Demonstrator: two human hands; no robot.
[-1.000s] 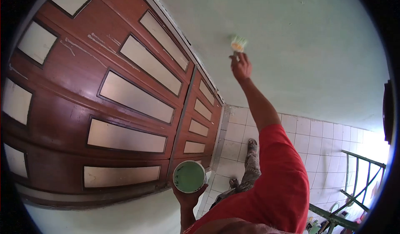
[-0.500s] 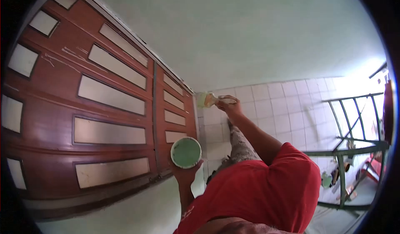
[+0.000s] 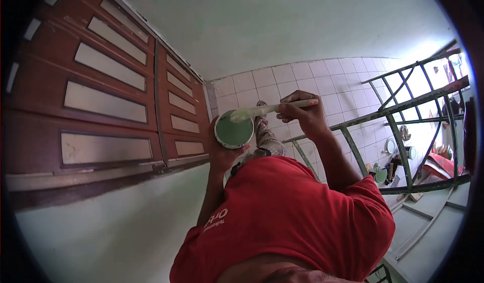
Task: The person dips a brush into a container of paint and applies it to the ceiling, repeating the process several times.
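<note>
A round tub of green paint (image 3: 234,132) rests in my left hand (image 3: 228,157), the fingers wrapped around its side and underneath. My right hand (image 3: 301,112) grips a paintbrush (image 3: 272,110) by its handle, held nearly level. The brush's paint-coated bristles overlap the far rim and inside of the tub. Pale green smears cover the brush down to its ferrule, and the handle's end shows a reddish patch.
To the left stands a brown panelled door (image 3: 106,81) with pale inset panes. Ahead is a pale green wall (image 3: 282,25) above a white tiled floor (image 3: 322,76). At right, a green metal ladder-like frame (image 3: 403,152) crosses the view, with several containers and tools on the floor beyond it.
My right hand has drawn the paintbrush back from near the door's edge and wall corner to the tub. The tub has risen in view, and the camera has turned.
</note>
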